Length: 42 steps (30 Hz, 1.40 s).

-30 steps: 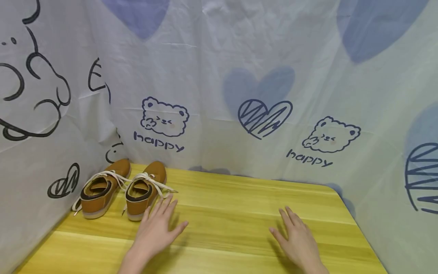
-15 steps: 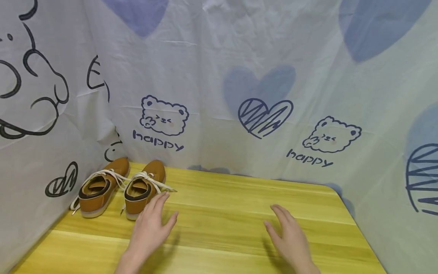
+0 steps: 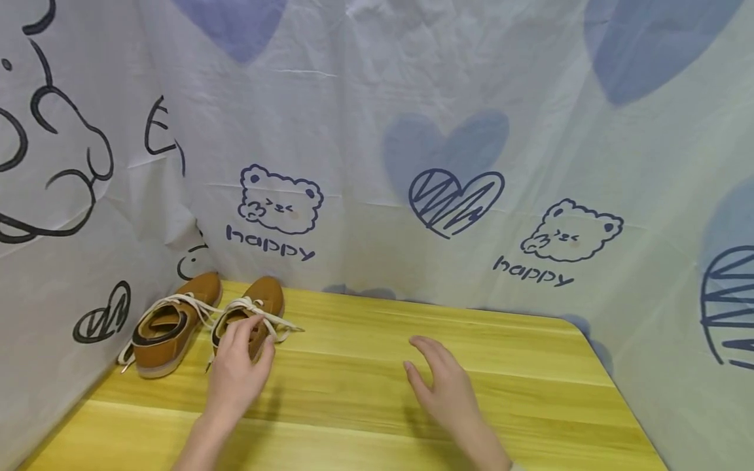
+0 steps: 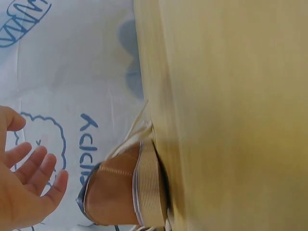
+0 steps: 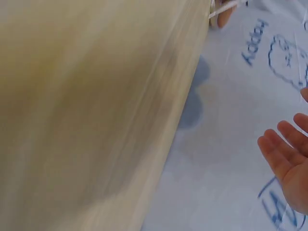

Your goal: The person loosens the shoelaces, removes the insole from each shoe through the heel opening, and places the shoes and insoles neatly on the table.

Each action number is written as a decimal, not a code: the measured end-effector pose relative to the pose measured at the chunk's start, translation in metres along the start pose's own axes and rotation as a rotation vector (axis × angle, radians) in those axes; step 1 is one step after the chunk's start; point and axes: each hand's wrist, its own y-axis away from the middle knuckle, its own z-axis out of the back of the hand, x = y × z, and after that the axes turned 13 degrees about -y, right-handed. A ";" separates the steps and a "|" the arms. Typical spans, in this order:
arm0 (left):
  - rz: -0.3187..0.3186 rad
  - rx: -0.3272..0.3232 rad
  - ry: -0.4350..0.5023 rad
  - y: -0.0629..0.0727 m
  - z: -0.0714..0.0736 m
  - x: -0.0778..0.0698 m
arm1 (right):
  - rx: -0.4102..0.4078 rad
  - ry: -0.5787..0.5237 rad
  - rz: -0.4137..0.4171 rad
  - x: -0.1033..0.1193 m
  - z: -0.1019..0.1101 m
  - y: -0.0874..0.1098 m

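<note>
Two brown shoes with untied-looking white laces stand side by side at the left of the table. My left hand [image 3: 238, 366] is over the heel end of the right-hand shoe [image 3: 268, 294] and hides part of it in the head view. In the left wrist view the fingers are spread and relaxed, with a gap between them and the shoe's heel [image 4: 113, 195]. The other shoe [image 3: 159, 350] stands further left, untouched. My right hand [image 3: 444, 386] hovers over the middle of the table, fingers loosely bent and holding nothing.
The yellow wood-grain table [image 3: 353, 418] has a rounded far right corner. A white cloth [image 3: 365, 261] printed with hearts, bears and "happy" hangs behind it and along both sides. The left-hand shoe stands close to the left cloth.
My left hand has moved left, over the right-hand shoe's opening. The right hand has come left toward the table's middle. Both shoes stay in place.
</note>
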 end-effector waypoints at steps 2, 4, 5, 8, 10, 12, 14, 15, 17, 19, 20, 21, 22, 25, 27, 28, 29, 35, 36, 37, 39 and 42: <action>0.006 -0.032 -0.008 -0.006 0.002 0.006 | 0.010 -0.042 0.052 0.003 -0.013 -0.008; 0.009 -0.058 -0.018 -0.012 0.003 0.011 | 0.023 -0.080 0.096 0.007 -0.027 -0.016; 0.013 -0.064 -0.019 -0.016 0.004 0.014 | 0.032 -0.093 0.112 0.009 -0.034 -0.019; 0.027 -0.053 -0.035 -0.025 0.007 0.022 | 0.062 -0.123 0.152 0.019 -0.053 -0.029; 0.042 -0.035 -0.054 -0.032 0.008 0.027 | 0.084 -0.131 0.171 0.027 -0.065 -0.036; 0.064 0.000 -0.083 -0.039 0.011 0.032 | 0.110 -0.133 0.184 0.035 -0.077 -0.043; 0.084 0.037 -0.112 -0.046 0.013 0.038 | 0.139 -0.128 0.194 0.044 -0.088 -0.051; 0.095 0.060 -0.131 -0.049 0.014 0.041 | 0.157 -0.122 0.195 0.047 -0.094 -0.055; 0.113 0.114 -0.160 -0.054 0.017 0.047 | 0.199 -0.104 0.193 0.055 -0.104 -0.063; 0.124 0.167 -0.182 -0.059 0.019 0.054 | 0.248 -0.081 0.182 0.062 -0.113 -0.070; 0.129 0.195 -0.190 -0.061 0.020 0.057 | 0.273 -0.066 0.174 0.065 -0.117 -0.074; 0.132 0.222 -0.197 -0.063 0.021 0.061 | 0.300 -0.050 0.166 0.068 -0.122 -0.077; 0.134 0.247 -0.202 -0.064 0.021 0.065 | 0.326 -0.035 0.159 0.071 -0.126 -0.080; 0.147 0.321 -0.215 -0.068 0.021 0.076 | 0.393 -0.003 0.156 0.077 -0.139 -0.090; 0.151 0.361 -0.214 -0.069 0.020 0.082 | 0.425 0.008 0.157 0.080 -0.148 -0.094; 0.152 0.378 -0.210 -0.069 0.020 0.085 | 0.438 0.013 0.159 0.080 -0.154 -0.096; 0.155 0.393 -0.205 -0.069 0.020 0.088 | 0.451 0.015 0.161 0.081 -0.159 -0.098; 0.168 0.418 -0.154 -0.067 0.017 0.097 | 0.529 0.065 0.145 0.083 -0.188 -0.104; 0.172 0.416 -0.146 -0.067 0.016 0.098 | 0.542 0.073 0.141 0.083 -0.192 -0.104; 0.175 0.414 -0.142 -0.066 0.015 0.098 | 0.556 0.083 0.138 0.083 -0.196 -0.105; 0.181 0.415 -0.136 -0.066 0.015 0.099 | 0.593 0.108 0.133 0.084 -0.203 -0.105; 0.191 0.426 -0.135 -0.067 0.015 0.101 | 0.660 0.149 0.145 0.087 -0.209 -0.105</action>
